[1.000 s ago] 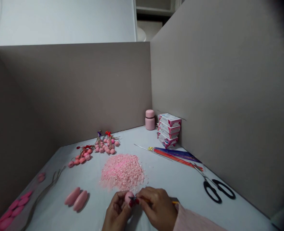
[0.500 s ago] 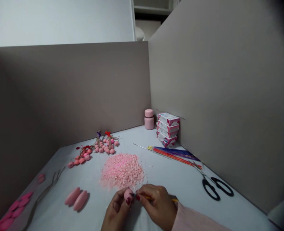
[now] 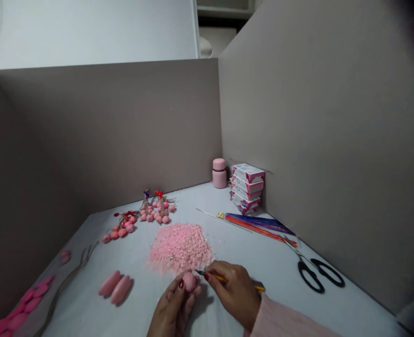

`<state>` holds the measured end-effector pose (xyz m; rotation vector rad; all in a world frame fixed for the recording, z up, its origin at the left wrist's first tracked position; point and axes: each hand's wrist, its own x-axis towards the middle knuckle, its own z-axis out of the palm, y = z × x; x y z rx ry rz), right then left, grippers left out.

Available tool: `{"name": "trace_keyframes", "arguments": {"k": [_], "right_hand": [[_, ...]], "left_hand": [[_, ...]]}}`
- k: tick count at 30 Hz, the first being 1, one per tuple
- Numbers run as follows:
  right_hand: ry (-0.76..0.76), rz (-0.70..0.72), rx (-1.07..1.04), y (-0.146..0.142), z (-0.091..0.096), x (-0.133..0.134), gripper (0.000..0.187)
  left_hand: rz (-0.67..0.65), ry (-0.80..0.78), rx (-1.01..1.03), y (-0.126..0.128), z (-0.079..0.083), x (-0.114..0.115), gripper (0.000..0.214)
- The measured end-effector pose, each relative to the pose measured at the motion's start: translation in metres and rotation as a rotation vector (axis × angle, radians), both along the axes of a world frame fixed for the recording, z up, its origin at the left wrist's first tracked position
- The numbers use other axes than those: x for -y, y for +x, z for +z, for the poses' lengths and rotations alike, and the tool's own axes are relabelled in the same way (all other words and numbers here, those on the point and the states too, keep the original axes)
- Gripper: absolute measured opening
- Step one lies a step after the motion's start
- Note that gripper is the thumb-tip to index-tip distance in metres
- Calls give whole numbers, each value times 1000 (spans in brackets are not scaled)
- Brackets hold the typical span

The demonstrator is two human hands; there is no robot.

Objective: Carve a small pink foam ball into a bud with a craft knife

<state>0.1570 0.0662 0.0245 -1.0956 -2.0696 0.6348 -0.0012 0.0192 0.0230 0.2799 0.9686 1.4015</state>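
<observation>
My left hand [image 3: 173, 299] is closed around a small rounded pink ball [image 3: 189, 282], which looks like carved soap. Between the fingers of my right hand [image 3: 233, 288] is a craft knife [image 3: 259, 288] with a yellow handle. Its dark blade tip sits at the upper right of the ball; whether it touches is too fine to tell. Just beyond both hands spreads a heap of pink shavings [image 3: 181, 245]. Two smooth pink oval bars [image 3: 121, 289] lie left of my left hand.
Bunches of pink balls [image 3: 161, 213] tied with ribbon lie at the back left. Pink ovals [image 3: 24, 304] and twigs [image 3: 66, 281] lie at the left edge. Rightward are black-handled scissors [image 3: 312, 274], coloured strands [image 3: 256, 227], stacked boxes [image 3: 247, 187] and a pink jar [image 3: 219, 173]. Grey panels [image 3: 140, 131] enclose the table.
The ball has turned in my left hand, and my left fingers have shifted around it. The knife tip has moved from the ball's front to its upper right side. The view has shifted slightly.
</observation>
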Motion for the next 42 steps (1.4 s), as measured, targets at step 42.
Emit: {"name": "trace_keyframes", "arguments": {"k": [42], "right_hand": [[34, 149, 51, -2, 2, 9, 18]], "left_hand": [[-13, 236, -440, 10, -6, 4, 28]]}}
